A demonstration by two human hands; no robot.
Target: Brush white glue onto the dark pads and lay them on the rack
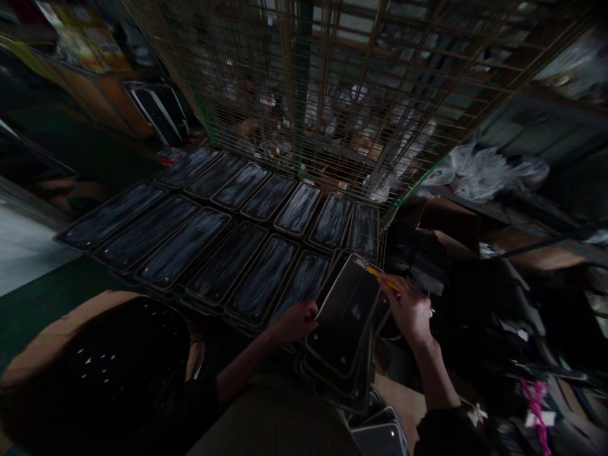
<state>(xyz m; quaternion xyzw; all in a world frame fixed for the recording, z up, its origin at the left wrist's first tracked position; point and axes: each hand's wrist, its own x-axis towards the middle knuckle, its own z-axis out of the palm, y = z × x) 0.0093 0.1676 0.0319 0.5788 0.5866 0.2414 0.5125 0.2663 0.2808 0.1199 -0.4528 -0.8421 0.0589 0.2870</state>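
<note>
My right hand (412, 310) is closed around a yellow-handled brush (380, 273). Its tip touches the upper end of a dark rounded rectangular panel (346, 316), where a small pale smear shows. With curled fingers, my left hand (294, 320) grips the left edge of this panel. The panel lies tilted on top of a stack of similar ones. To the left, rows of like panels lie side by side, many streaked with a whitish coating, such as one panel (263, 275) and another farther back (298, 209). Dim light hides fine detail.
A wire mesh screen (304, 95) on a green frame rises behind the panels. Clear plastic bags (489, 171) lie on a shelf at right. A cardboard box (66, 323) holding dark pieces stands at lower left. Dark goods pile up at right, near pink ties (536, 405).
</note>
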